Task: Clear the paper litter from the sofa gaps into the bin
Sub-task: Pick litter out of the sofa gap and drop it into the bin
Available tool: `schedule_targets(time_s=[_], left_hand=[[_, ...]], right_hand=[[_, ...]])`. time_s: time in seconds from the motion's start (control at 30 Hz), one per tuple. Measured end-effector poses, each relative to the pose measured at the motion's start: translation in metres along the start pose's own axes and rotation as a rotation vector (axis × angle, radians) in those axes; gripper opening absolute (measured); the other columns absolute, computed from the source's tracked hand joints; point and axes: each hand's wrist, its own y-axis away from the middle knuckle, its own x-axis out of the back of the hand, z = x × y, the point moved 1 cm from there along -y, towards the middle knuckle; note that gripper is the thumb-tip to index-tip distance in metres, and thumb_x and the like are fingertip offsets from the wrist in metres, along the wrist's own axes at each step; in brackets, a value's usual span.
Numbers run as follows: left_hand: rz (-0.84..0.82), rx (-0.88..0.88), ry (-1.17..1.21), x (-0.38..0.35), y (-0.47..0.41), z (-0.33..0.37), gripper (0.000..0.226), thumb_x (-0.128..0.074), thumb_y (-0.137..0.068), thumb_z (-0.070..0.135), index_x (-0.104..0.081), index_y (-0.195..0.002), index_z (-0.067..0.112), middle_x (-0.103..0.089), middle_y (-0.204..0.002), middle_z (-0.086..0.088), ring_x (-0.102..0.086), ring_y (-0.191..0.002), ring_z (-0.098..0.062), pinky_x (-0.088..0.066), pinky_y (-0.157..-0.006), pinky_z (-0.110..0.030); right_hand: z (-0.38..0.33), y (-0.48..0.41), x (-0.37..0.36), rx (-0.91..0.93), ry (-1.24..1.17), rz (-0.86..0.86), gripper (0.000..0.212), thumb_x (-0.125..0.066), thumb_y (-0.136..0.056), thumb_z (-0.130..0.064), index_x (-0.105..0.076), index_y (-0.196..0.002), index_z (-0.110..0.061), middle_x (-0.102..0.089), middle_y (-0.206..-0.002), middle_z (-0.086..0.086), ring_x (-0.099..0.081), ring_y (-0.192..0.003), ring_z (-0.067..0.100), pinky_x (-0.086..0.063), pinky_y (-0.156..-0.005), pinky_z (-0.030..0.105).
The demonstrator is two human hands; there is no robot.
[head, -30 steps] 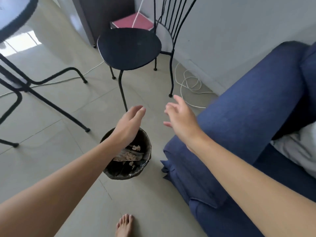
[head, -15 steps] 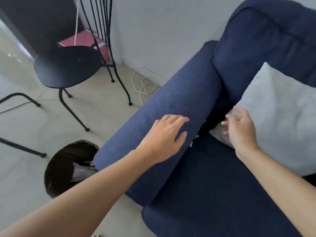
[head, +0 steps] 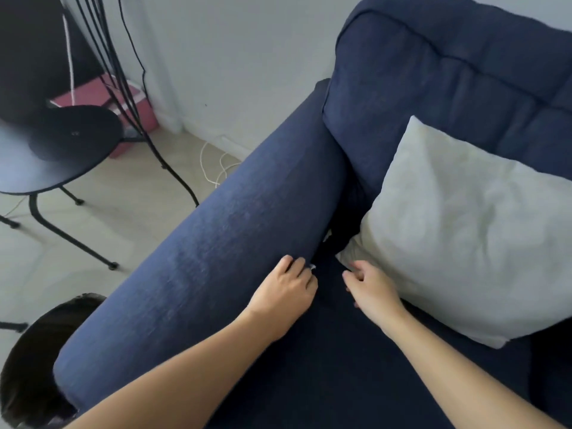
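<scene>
A blue sofa [head: 235,230] fills the right of the view, its armrest running diagonally. A small white scrap of paper [head: 312,267] pokes out of the gap between armrest and seat. My left hand [head: 286,289] lies on the armrest's inner edge, its fingertips curled at the scrap; whether they pinch it is unclear. My right hand [head: 373,291] hovers over the seat beside the pillow, fingers loosely bent and holding nothing. The dark round bin [head: 28,360] stands on the floor at the lower left, partly hidden by the armrest.
A pale grey pillow [head: 458,230] leans on the sofa back. A black metal chair [head: 62,144] stands on the tiled floor at left, with a pink box [head: 102,94] and a white cable [head: 216,168] by the wall.
The view swung from the bin to the sofa. Both hands moved from above the bin to the gap; the left reached the scrap, and the right dropped from the pillow's corner towards the seat.
</scene>
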Motion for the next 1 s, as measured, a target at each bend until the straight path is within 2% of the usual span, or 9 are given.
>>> schedule_targets(time_s=[0.1,0.2,0.27,0.33,0.5,0.6,0.7,0.87,1.0], left_hand=[[-0.122,-0.014,-0.144,-0.015,-0.038,0.008,0.064,-0.058,-0.091,0.023,-0.036,-0.147,-0.001,-0.043,-0.145,-0.02,-0.03,-0.136,-0.04,-0.016,-0.116,-0.05],[-0.284,-0.041,-0.292,-0.03,-0.08,0.013,0.066,-0.056,-0.094,0.033,-0.033,-0.151,0.008,-0.035,-0.153,-0.016,-0.027,-0.138,-0.039,-0.013,-0.115,-0.052],[-0.36,-0.048,-0.39,-0.043,-0.101,0.016,0.075,-0.056,-0.093,0.043,-0.027,-0.153,0.01,-0.029,-0.156,-0.015,-0.026,-0.138,-0.04,-0.014,-0.112,-0.054],[-0.376,-0.078,-0.518,-0.062,-0.119,0.022,0.086,-0.052,-0.092,0.052,-0.014,-0.156,0.008,-0.02,-0.159,-0.016,-0.02,-0.141,-0.041,-0.012,-0.113,-0.056],[-0.416,-0.126,-0.622,-0.091,-0.146,0.031,0.093,-0.04,-0.092,0.063,-0.002,-0.156,0.007,-0.017,-0.158,-0.015,-0.015,-0.141,-0.037,-0.014,-0.111,-0.051],[-0.47,-0.153,-0.624,-0.105,-0.155,0.035,0.096,-0.045,-0.088,0.066,-0.004,-0.157,0.012,-0.018,-0.159,-0.012,-0.016,-0.139,-0.037,-0.02,-0.106,-0.049],[-0.445,-0.145,-0.578,-0.108,-0.162,0.035,0.098,-0.05,-0.086,0.064,-0.01,-0.157,0.01,-0.022,-0.158,-0.015,-0.023,-0.138,-0.039,-0.025,-0.105,-0.053],[-0.453,-0.16,-0.526,-0.103,-0.164,0.039,0.08,-0.052,-0.091,0.052,-0.026,-0.153,0.007,-0.04,-0.146,-0.018,-0.043,-0.123,-0.039,-0.037,-0.096,-0.051],[-0.472,-0.135,-0.573,-0.095,-0.156,0.038,0.069,-0.056,-0.091,0.048,-0.04,-0.144,0.008,-0.053,-0.122,-0.021,-0.05,-0.105,-0.037,-0.04,-0.092,-0.049]], right_hand=[[-0.005,-0.037,-0.02,0.036,0.067,-0.017,0.048,-0.055,-0.097,-0.028,-0.051,-0.142,-0.012,-0.069,-0.119,0.002,-0.065,-0.109,0.023,-0.048,-0.091,0.028],[-0.008,-0.081,-0.036,0.043,0.104,-0.012,0.045,-0.056,-0.097,-0.021,-0.053,-0.14,-0.008,-0.068,-0.125,0.012,-0.063,-0.117,0.028,-0.043,-0.086,0.024],[-0.007,-0.112,-0.045,0.053,0.181,-0.012,0.035,-0.056,-0.096,-0.015,-0.059,-0.129,-0.004,-0.068,-0.124,0.018,-0.062,-0.116,0.033,-0.044,-0.084,0.027],[0.0,-0.143,-0.053,0.068,0.238,0.0,0.031,-0.056,-0.093,-0.01,-0.062,-0.122,-0.001,-0.067,-0.122,0.023,-0.063,-0.113,0.037,-0.048,-0.086,0.034],[0.019,-0.197,-0.069,0.061,0.355,-0.004,0.03,-0.055,-0.097,-0.016,-0.064,-0.123,-0.005,-0.067,-0.125,0.019,-0.063,-0.114,0.036,-0.052,-0.092,0.04],[0.016,-0.21,-0.077,0.023,0.411,-0.05,0.035,-0.048,-0.1,-0.023,-0.064,-0.128,-0.011,-0.061,-0.135,0.015,-0.06,-0.12,0.034,-0.051,-0.098,0.041],[0.014,-0.216,-0.081,-0.05,0.403,-0.036,0.037,-0.04,-0.104,-0.025,-0.063,-0.128,-0.01,-0.058,-0.14,0.015,-0.058,-0.125,0.033,-0.049,-0.1,0.039],[0.016,-0.216,-0.075,-0.133,0.356,0.105,0.036,-0.037,-0.101,-0.008,-0.068,-0.117,0.0,-0.066,-0.128,0.019,-0.064,-0.117,0.033,-0.051,-0.091,0.037],[0.015,-0.204,-0.072,-0.111,0.25,0.16,0.033,-0.036,-0.099,-0.003,-0.068,-0.106,0.002,-0.067,-0.123,0.022,-0.065,-0.11,0.033,-0.048,-0.083,0.036]])
